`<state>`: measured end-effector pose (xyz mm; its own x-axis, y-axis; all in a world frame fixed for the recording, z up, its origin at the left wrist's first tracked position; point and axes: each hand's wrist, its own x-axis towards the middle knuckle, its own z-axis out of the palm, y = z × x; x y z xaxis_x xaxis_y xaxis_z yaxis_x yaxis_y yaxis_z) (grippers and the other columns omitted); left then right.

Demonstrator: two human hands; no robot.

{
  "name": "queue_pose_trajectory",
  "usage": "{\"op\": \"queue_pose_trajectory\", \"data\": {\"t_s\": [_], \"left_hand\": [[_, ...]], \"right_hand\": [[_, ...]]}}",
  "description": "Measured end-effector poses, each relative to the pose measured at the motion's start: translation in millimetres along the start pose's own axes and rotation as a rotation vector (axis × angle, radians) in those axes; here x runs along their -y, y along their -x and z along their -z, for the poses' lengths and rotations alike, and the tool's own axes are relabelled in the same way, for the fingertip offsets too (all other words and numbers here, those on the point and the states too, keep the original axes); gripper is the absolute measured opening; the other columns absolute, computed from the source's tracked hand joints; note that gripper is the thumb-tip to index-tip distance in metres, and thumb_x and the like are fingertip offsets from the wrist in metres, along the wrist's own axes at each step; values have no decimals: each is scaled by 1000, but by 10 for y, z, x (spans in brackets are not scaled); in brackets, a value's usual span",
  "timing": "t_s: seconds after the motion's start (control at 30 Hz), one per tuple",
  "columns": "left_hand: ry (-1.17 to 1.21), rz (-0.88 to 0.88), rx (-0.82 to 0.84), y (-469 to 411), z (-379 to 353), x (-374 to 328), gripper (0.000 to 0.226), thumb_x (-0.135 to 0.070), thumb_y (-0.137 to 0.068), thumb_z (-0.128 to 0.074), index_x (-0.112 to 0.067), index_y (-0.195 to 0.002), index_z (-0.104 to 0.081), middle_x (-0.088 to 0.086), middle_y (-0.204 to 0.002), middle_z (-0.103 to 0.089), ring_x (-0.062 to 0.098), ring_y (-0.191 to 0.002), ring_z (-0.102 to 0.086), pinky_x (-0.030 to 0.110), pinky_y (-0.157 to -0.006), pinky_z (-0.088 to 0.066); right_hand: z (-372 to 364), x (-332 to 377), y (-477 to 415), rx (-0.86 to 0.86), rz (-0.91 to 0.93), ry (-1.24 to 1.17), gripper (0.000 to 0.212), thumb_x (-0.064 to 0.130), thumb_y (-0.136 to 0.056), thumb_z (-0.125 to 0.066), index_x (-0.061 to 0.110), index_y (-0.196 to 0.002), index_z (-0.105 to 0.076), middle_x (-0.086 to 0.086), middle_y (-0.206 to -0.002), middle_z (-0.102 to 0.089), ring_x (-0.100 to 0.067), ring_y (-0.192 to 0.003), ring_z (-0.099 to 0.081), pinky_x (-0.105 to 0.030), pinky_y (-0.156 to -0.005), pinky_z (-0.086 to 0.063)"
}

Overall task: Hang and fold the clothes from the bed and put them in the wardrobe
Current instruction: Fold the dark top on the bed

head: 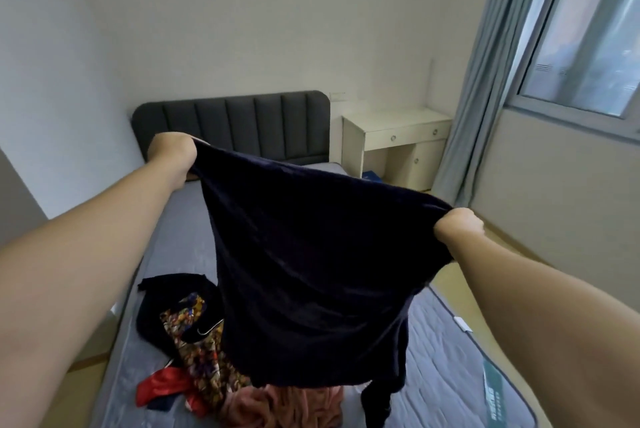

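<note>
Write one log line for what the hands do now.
left hand: grips dark garment | right hand: grips same | clothes pile: on bed

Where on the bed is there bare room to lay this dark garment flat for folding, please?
Bare mattress runs from the headboard down to the black garment, and another strip lies between the held navy garment and the mattress's right edge. The near end is crowded: the floral garment, red garment and pink garment are piled there beside the black one.
</note>
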<state>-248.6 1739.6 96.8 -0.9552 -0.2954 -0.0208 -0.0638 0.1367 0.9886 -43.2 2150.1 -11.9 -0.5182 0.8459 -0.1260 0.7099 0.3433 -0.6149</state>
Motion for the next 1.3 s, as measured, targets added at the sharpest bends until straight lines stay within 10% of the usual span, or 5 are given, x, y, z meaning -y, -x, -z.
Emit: {"op": "queue_pose_trajectory", "data": {"t_s": [0.43, 0.6, 0.83, 1.13, 1.3], "left_hand": [[-577, 25, 249, -605, -968, 359, 5, 6, -88, -64, 6, -90, -69, 22, -101, -67, 33, -77, -65, 28, -38, -50], [-624, -135, 421, -479, -1335, 404, 57, 14, -84, -36, -16, -66, -81, 8, -82, -74, 24, -81, -66, 24, -51, -52], [-879, -284, 381, -169, -1906, 579, 58, 8, -75, -36, -29, -62, -80, -3, -80, -74, 19, -81, -67, 28, -65, -58], [-1583, -210, 718, 957, -2209, 1140, 51, -19, -58, -81, -30, -105, -65, -9, -97, -58, 12, -86, -54, 22, -70, -46], [-1824, -206, 747, 1471, -2237, 1618, 38, -35, -71, -77, -28, -104, -60, -1, -105, -55, 21, -98, -58, 30, -79, -49]], "right_hand": [[316, 500, -910, -174, 268, 239, 3, 1, -88, -52, 2, -90, -53, -15, -87, -54, -38, -85, -58, -39, -71, -47], [413, 283, -1464, -188, 55, -12, 27, 4, -91, -52, 3, -118, -49, -23, -115, -56, -43, -106, -58, -46, -86, -50], [590, 40, -2515, -86, 364, -6, 29, 2, -86, -46, 17, -95, -67, -13, -110, -67, -31, -93, -58, -33, -78, -49], [615, -495, -3300, 623, 545, 729, 38, -1, -83, -36, 13, -90, -71, -1, -43, -55, -19, -37, -45, -22, -43, -35], [356, -819, -3185, 1059, 297, 758, 32, 41, -88, -71, 13, -94, -56, 0, -82, -53, -22, -67, -37, -29, -53, -22]]}}
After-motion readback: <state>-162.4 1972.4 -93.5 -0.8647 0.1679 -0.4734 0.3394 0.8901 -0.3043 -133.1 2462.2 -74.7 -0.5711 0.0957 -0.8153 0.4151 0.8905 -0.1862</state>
